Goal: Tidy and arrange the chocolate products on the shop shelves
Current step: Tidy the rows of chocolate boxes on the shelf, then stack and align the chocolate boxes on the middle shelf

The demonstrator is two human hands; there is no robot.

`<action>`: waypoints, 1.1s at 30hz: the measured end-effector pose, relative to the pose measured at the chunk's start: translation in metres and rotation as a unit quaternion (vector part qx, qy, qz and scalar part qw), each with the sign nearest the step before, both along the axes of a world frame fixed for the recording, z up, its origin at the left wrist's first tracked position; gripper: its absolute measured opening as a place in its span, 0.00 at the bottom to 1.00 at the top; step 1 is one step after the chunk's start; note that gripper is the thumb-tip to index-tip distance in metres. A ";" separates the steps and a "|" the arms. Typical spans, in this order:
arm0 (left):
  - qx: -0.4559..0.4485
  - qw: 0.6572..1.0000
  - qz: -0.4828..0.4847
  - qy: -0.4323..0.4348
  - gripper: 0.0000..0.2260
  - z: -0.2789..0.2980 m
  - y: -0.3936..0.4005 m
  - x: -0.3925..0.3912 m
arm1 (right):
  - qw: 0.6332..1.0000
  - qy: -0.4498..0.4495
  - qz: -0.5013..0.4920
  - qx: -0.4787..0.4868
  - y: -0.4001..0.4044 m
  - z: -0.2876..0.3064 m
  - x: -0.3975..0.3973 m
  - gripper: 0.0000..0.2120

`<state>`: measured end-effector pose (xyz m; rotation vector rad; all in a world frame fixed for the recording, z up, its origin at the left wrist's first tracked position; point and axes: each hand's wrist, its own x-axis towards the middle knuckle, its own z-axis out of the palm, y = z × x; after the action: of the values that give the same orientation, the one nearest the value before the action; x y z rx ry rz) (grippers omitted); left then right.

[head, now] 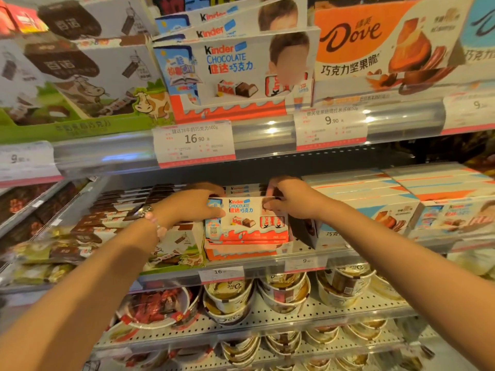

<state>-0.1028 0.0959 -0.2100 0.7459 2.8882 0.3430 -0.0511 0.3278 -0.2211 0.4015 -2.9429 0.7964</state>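
- At a shop's chocolate aisle, we hold a Kinder chocolate box by its upper corners on the middle shelf, standing it upright on the stack of Kinder boxes that lies flat in the display tray.
- Our left hand curls round the top left corner of the box; our right hand pinches the top right corner between fingers and thumb.
- We judge the chief risk to be the box tipping forward off the stack: it rests on its narrow edge near the shelf lip, and letting go too soon could drop it onto the Dove tubs on the shelf below.
- A second hazard lies to the right: the Dove box just beside it is turned at an angle, and a sideways push could knock it further askew.
- On the left, the cow-printed carton sits close against the stack, leaving little room for fingers.
- The box itself looks flat, white above and orange-red below, with blue lettering and pictured chocolate bars; it appears undamaged and faces outward.
- More Kinder boxes lie behind it, deeper on the shelf.
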 end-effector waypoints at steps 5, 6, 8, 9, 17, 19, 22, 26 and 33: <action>-0.018 1.000 0.016 -0.015 0.24 -0.004 0.005 -0.004 | 0.993 0.063 -0.048 0.086 -0.008 -0.011 0.001 0.09; -0.019 1.000 0.016 -0.017 0.26 -0.005 0.006 -0.004 | 0.991 0.075 -0.055 0.099 -0.009 -0.013 0.002 0.10; -0.020 1.000 0.017 -0.006 0.29 -0.005 0.008 -0.002 | 0.986 0.096 -0.063 0.125 -0.012 -0.015 0.003 0.12; -0.025 1.000 0.017 -0.001 0.28 -0.005 0.009 -0.001 | 0.982 0.109 -0.062 0.138 -0.012 -0.016 0.004 0.13; -0.060 0.993 0.036 0.099 0.26 -0.001 0.045 0.026 | 0.970 0.233 -0.018 0.065 0.039 0.001 0.047 0.16; 0.006 0.992 0.026 0.127 0.22 0.001 0.067 0.036 | 0.976 0.218 -0.009 0.022 0.072 0.007 0.058 0.14; 0.142 0.979 -0.036 0.142 0.10 0.003 0.111 0.052 | 0.981 0.192 0.001 -0.023 0.125 0.010 0.074 0.09; 0.212 0.962 -0.142 0.101 0.10 0.000 0.181 0.071 | 0.987 0.157 0.012 -0.028 0.197 0.011 0.095 0.06; 0.155 0.975 -0.127 0.099 0.18 -0.013 0.256 0.072 | 0.988 0.113 0.002 0.101 0.298 0.009 0.102 0.13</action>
<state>-0.0307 0.3515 -0.2231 1.2527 2.8999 0.7343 0.0512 0.6257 -0.2121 0.4748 -2.8167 0.4195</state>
